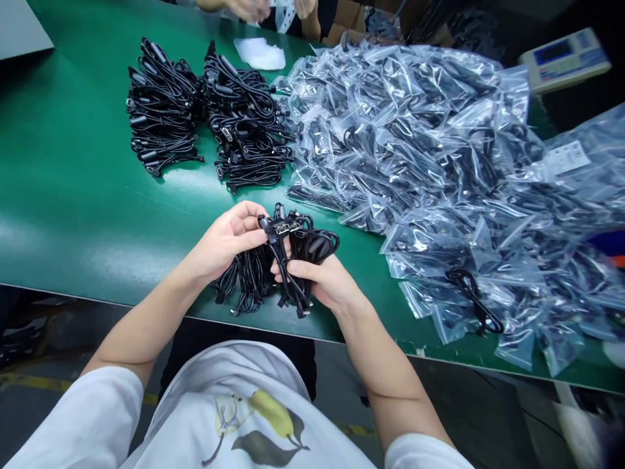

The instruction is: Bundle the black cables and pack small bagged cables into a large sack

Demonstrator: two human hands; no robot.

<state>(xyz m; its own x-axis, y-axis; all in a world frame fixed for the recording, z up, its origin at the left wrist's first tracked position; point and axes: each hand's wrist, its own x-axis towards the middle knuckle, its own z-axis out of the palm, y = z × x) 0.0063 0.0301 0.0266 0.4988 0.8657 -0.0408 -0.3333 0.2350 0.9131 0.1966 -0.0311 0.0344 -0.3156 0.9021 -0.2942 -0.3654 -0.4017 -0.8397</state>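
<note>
White shirt nearest me, and beyond it a thick handful of black cables near the counter's front edge.

From my remote seat I see the right hand wrapped round that handful, while the left hand's fingers pinch it near the plug ends. If the right fingers slacken, I judge coils could slip out, since the bundle is bulky and its ends splay. Dangling plugs might snag the small pile just beside it and drag cables over the edge. I'd also watch the loose cable lying on the plastic bags: their slick surface could let it slide, or it could get mixed up with the bagged ones.
</note>
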